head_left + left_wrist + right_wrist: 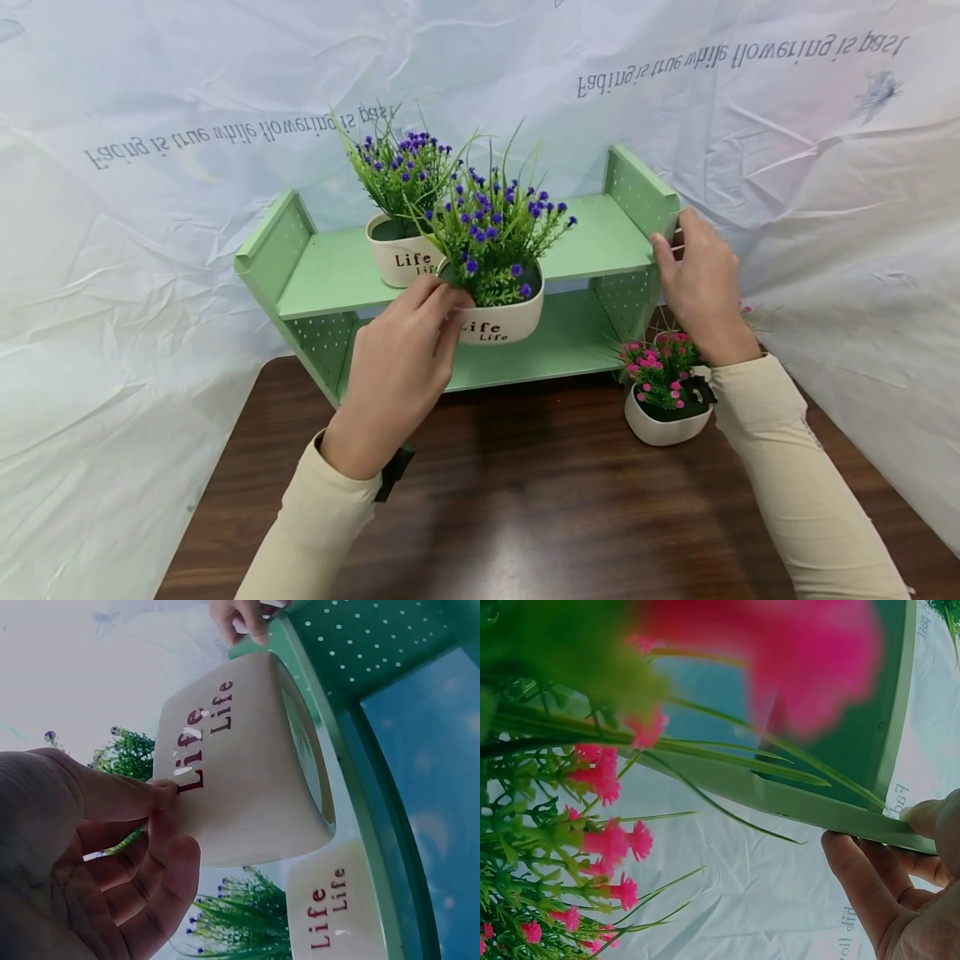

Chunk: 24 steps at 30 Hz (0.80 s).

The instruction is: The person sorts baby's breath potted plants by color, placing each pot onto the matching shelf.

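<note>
My left hand (401,367) pinches the rim of a white pot (517,321) marked "Life", which holds purple flowers (483,221). In the left wrist view, thumb and fingers grip the edge of that pot (232,765), and its underside shows, raised off the shelf. My right hand (697,271) holds the right side panel of a green two-tier shelf (592,237); the right wrist view shows thumb and fingers on either side of the panel's edge (810,810). A second white pot (386,258) with purple flowers stands on the upper tier, left of the held one.
Beside the shelf's right end, below my right forearm, white pots with pink flowers (660,371) stand on the dark wooden table (525,492). One pot (663,429) is partly hidden. White printed cloth (510,67) hangs behind and along both sides.
</note>
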Available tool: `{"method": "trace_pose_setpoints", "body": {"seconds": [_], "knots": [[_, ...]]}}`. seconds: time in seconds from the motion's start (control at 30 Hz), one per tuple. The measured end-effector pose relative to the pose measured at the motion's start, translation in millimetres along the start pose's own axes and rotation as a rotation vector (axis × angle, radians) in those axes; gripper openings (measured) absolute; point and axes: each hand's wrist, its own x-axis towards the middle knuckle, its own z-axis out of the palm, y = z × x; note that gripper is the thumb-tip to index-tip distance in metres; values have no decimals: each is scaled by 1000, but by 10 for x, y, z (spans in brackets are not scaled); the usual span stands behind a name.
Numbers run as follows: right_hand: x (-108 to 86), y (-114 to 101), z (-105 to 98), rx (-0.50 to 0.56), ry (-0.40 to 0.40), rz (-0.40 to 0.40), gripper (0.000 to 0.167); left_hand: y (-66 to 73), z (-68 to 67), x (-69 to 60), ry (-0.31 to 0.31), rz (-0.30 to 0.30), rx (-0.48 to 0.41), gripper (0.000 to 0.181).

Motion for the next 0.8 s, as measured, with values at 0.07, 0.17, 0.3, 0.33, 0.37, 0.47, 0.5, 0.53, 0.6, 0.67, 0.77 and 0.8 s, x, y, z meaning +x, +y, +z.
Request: {"method": "trace_pose_setpoints", "body": {"seconds": [0.07, 0.17, 0.3, 0.33, 0.37, 0.47, 0.5, 0.53, 0.6, 0.67, 0.77, 0.8], "knots": [[0, 3, -1, -2, -1, 1, 30, 8, 6, 55, -9, -10, 1, 8], [-4, 5, -1, -5, -3, 5, 30, 18, 15, 130, -24, -31, -3, 8], [-8, 6, -6, -5, -2, 8, 30, 40, 24, 228, -44, -60, -6, 8], [-8, 8, -7, -5, -1, 9, 30, 47, 27, 254, -52, -68, -8, 8], [-8, 10, -8, -5, -1, 9, 30, 52, 32, 281, -60, -77, -8, 8], [-9, 12, -11, -6, 1, 8, 30, 68, 47, 366, -89, -108, -12, 9], [-9, 12, -12, -6, 1, 7, 29, 73, 53, 396, -97, -115, -12, 10], [-8, 11, -13, -6, 3, 6, 29, 76, 60, 425, -106, -121, -12, 10], [-7, 8, -13, -8, 3, 5, 29, 78, 74, 481, -114, -127, -9, 11], [-4, 4, -11, -9, 3, 1, 29, 79, 88, 530, -116, -130, -8, 12], [-4, -4, -11, -7, 3, -4, 30, 82, 101, 596, -113, -145, -5, 13], [-4, -4, -13, -4, 4, -5, 29, 80, 110, 620, -114, -150, -4, 14]]}}
